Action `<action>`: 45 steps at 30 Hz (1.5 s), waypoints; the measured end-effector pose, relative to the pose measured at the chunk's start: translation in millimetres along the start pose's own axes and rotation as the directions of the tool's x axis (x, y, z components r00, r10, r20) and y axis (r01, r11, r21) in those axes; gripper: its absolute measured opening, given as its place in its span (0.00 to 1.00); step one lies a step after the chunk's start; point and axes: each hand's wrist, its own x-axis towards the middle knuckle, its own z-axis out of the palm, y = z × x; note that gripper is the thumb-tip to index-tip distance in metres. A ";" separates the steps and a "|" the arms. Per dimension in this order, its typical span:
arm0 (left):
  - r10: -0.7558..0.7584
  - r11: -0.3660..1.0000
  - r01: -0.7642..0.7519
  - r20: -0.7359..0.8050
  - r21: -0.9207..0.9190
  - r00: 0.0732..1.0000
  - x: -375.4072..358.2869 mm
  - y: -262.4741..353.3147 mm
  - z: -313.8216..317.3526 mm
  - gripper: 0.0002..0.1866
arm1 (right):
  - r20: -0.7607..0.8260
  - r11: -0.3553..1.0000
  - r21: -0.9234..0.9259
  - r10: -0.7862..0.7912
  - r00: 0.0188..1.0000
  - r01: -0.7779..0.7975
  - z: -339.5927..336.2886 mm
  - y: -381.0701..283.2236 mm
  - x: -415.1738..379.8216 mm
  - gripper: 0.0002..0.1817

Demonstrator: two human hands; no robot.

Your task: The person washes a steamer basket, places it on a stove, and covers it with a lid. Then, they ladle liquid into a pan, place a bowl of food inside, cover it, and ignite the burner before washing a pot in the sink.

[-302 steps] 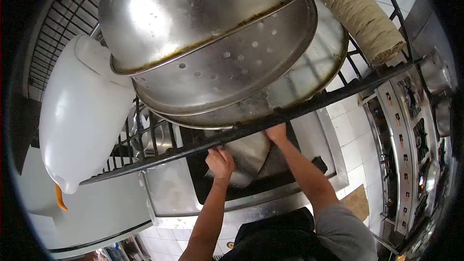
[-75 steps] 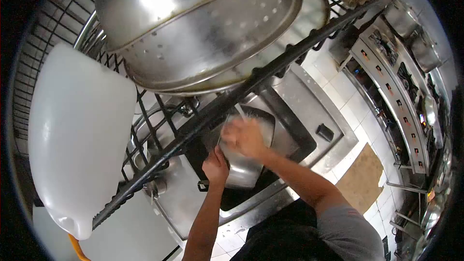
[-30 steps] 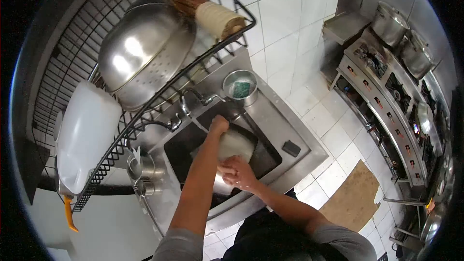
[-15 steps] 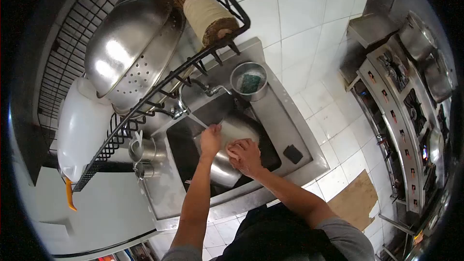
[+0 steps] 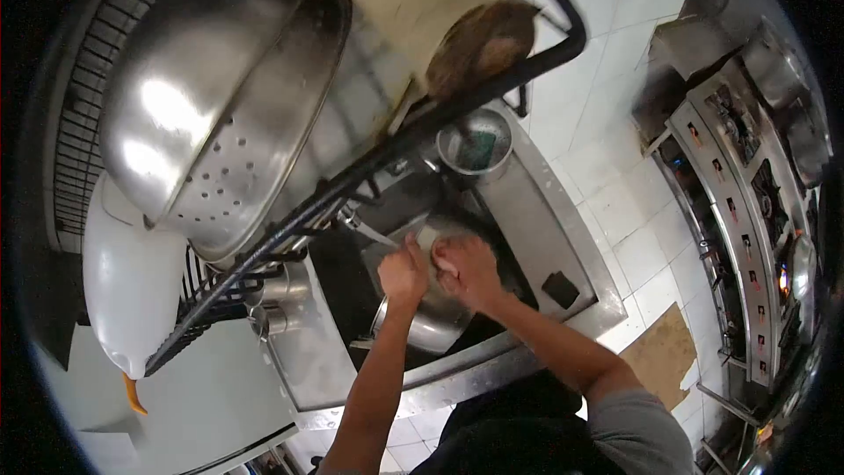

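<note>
Both hands work over a shiny metal bowl that sits tilted in the sink, with cloudy pale liquid in it. My left hand is closed, thumb pointing away from me, near the stream from the faucet. Close on its right, my right hand has its fingers curled over a pale lump at the palm side. A small whitish patch shows just beyond the fingertips. I cannot tell what the hands hold.
A black wire rack hangs close overhead, bearing a metal colander, a white jug and a bound brush. A pot with a green scouring pad stands behind the sink; a dark sponge lies right. Stove burners are farther right.
My view has moved closer to the rack, which now looms larger. My two hands have come nearer each other, the right one lifted and turned toward the left.
</note>
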 end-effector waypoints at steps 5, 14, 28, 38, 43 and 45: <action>0.040 0.996 -0.036 -0.053 0.077 0.998 5.6 -1.9 4.8 0.25 | 0.148 0.969 -0.036 0.249 0.957 -0.246 83.8 105.8 64.0 0.16; -0.021 0.994 0.025 -0.032 0.102 0.999 32.7 -15.2 6.7 0.21 | -0.061 0.999 0.004 0.049 0.997 -0.048 21.2 -13.2 10.6 0.16; 0.006 0.999 -0.004 -0.051 0.040 0.999 39.6 -19.9 11.3 0.25 | -0.168 0.980 -0.113 0.144 0.975 -0.164 4.7 -11.5 -20.4 0.18; -0.113 0.993 0.112 0.012 0.047 0.994 37.9 -17.6 7.6 0.19 | -0.112 0.981 -0.110 0.150 0.982 -0.162 20.5 -17.2 11.3 0.12; -0.042 0.954 0.094 0.184 -0.285 0.982 48.1 -44.0 4.2 0.19 | 0.081 0.984 -0.073 0.167 0.983 -0.161 0.6 17.5 0.8 0.11; 0.039 0.903 0.074 0.251 -0.423 0.967 59.6 -58.2 11.9 0.17 | 0.171 0.969 -0.152 0.220 0.960 -0.195 29.9 56.4 43.7 0.11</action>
